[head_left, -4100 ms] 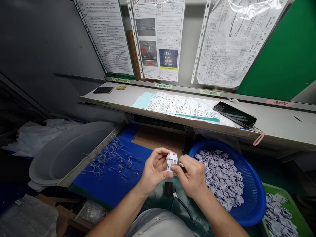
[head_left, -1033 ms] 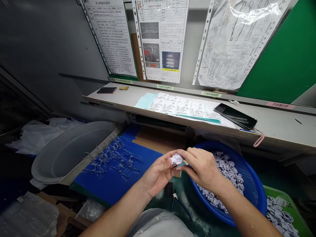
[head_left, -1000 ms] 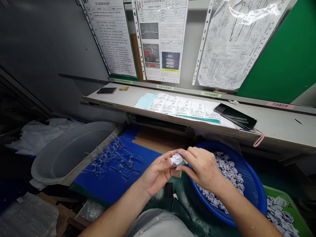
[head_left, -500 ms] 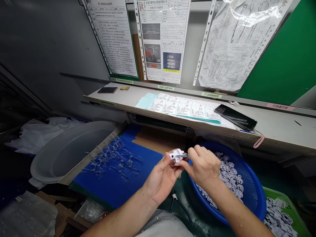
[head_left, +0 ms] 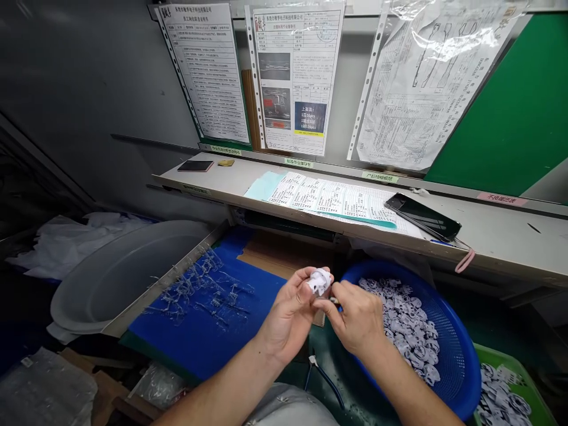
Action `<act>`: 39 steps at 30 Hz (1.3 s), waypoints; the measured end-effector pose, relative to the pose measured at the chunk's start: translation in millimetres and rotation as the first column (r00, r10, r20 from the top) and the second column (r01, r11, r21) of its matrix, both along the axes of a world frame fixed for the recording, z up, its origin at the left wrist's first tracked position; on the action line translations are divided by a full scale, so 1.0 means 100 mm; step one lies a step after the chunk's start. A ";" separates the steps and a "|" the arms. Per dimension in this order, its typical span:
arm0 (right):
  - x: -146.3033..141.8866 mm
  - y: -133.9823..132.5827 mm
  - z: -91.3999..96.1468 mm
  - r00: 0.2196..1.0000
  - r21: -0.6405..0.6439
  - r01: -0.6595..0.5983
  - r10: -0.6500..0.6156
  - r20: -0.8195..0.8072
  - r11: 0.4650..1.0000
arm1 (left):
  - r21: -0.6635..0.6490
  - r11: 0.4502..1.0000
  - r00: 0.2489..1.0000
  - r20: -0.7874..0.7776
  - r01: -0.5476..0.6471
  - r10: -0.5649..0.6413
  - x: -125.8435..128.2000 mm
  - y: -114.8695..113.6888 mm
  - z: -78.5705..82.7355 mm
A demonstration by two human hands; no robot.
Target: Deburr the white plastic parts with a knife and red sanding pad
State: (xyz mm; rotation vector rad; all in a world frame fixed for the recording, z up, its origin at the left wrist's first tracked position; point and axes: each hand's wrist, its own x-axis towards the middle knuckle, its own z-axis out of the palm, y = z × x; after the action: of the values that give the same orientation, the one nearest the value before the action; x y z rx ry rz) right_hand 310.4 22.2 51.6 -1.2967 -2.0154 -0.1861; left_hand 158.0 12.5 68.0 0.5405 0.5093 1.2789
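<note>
2 hands | left hand (head_left: 287, 316) grasping white plastic part (head_left: 319, 281) | right hand (head_left: 355, 318) pinching | notice (head_left: 309, 117): 1层16pcs

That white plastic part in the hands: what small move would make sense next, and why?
Probably turn the white plastic part slightly within the left hand, showing another side to the right hand. The left hand cradles the part, while the right hand's fingers sit at its lower edge, pinching something thin and mostly hidden, so only that side seems within reach.
</note>
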 end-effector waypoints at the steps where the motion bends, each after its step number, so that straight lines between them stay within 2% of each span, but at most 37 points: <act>1: 0.02 -0.01 0.01 0.999 -0.048 -0.026 0.025 -0.031 0.999 | 0.075 0.996 0.994 -0.099 -0.039 0.046 -0.04 0.02 0.00; 3: 0.08 -0.03 0.07 0.995 -0.174 -0.048 0.033 -0.092 0.983 | 0.238 0.968 0.941 -0.300 -0.086 0.157 -0.12 0.06 -0.01; 5: 0.13 -0.04 0.15 0.997 -0.274 -0.030 0.008 -0.081 0.961 | 0.370 0.926 0.853 -0.459 -0.070 0.247 -0.19 0.08 0.01; 8: 0.16 -0.04 0.24 0.999 -0.311 0.012 0.002 0.046 0.950 | 0.467 0.884 0.733 -0.602 0.002 0.316 -0.25 0.08 0.04; 10: 0.16 -0.04 0.26 0.994 -0.298 0.033 -0.001 0.107 0.954 | 0.496 0.868 0.701 -0.630 0.032 0.334 -0.26 0.06 0.06; 17: 0.12 -0.09 0.19 0.997 -0.295 0.025 -0.003 0.076 0.955 | 0.544 0.838 0.757 -0.562 0.037 0.332 -0.25 0.01 0.04; 23: 0.08 -0.16 0.19 0.996 -0.225 -0.035 0.053 0.075 0.974 | 0.538 0.842 0.785 -0.536 0.032 0.313 -0.24 0.00 0.06; 27: 0.09 -0.18 0.23 0.999 -0.134 0.033 -0.029 0.038 0.990 | 0.537 0.842 0.805 -0.521 0.051 0.283 -0.23 -0.02 0.06; 34: 0.06 -0.22 0.19 0.994 -0.120 0.038 -0.026 0.106 0.992 | 0.541 0.839 0.801 -0.526 0.056 0.286 -0.24 -0.02 0.06; 39: 0.07 -0.20 0.23 0.986 -0.057 0.118 -0.111 0.126 0.991 | 0.536 0.842 0.799 -0.534 0.066 0.277 -0.25 -0.02 0.08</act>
State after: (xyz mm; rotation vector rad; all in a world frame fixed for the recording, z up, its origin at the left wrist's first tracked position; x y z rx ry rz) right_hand 317.9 2.5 74.7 -1.4749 -2.0649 -0.2625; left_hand 133.1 10.7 76.0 1.4410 0.7138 1.3533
